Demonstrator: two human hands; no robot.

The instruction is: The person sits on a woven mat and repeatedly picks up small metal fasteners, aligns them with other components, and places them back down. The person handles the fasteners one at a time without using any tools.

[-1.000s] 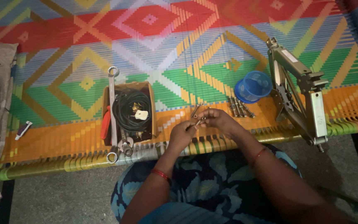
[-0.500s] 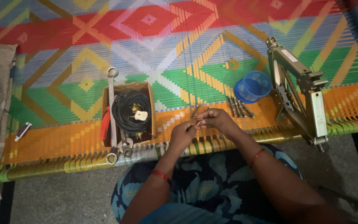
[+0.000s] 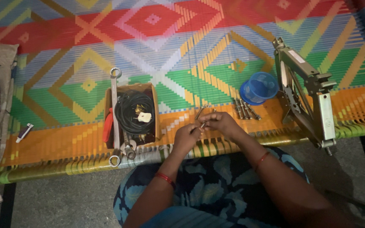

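We see the left hand (image 3: pixel 186 136) and right hand (image 3: pixel 220 122) meet above the woven bed's (image 3: pixel 64 143) near edge, fingers pinching a small bolt (image 3: pixel 202 124), which we judge light, rigid, slippery, best gripped at head and shank.

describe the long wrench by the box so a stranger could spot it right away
Find the cardboard box of black cable on the striped woven cot. The long wrench lies along its left edge. It is silver, with a ring at each end, and far longer than the tools beside it.
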